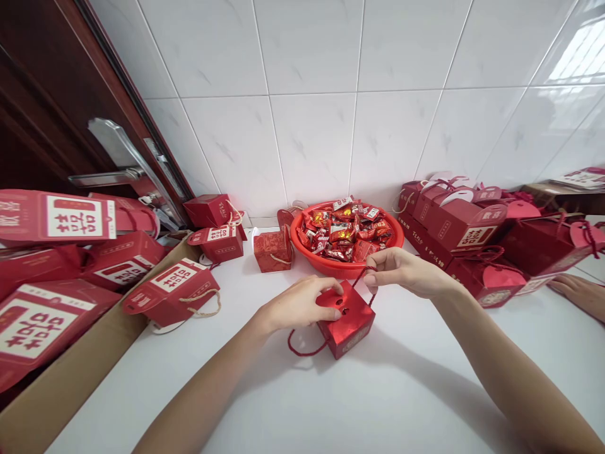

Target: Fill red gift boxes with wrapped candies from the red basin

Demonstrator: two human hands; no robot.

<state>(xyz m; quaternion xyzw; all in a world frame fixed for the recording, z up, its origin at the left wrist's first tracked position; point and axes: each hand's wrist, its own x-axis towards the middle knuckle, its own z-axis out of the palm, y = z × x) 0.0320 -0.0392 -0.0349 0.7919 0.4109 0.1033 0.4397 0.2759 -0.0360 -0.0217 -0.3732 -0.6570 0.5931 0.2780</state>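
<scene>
In the middle of the white table stands a shiny red gift box point(352, 321) with a dark red cord point(302, 352) looped out at its left side. My left hand point(307, 302) lies against the box's left and top, fingers curled over the edge and thumb on the top face by two small holes. My right hand point(406, 271) pinches the cord loop at the box's far right corner between thumb and fingers. Just behind the box is a red plastic basket point(302, 249) filled with wrapped candies point(343, 230).
Red gift boxes point(172, 284) crowd the left, several inside a cardboard carton point(89, 359). More boxes point(454, 221) are piled at the right, where another person's hand point(579, 293) rests. A small red box point(273, 249) stands left of the basket. Behind are a tiled wall and a door handle point(106, 178).
</scene>
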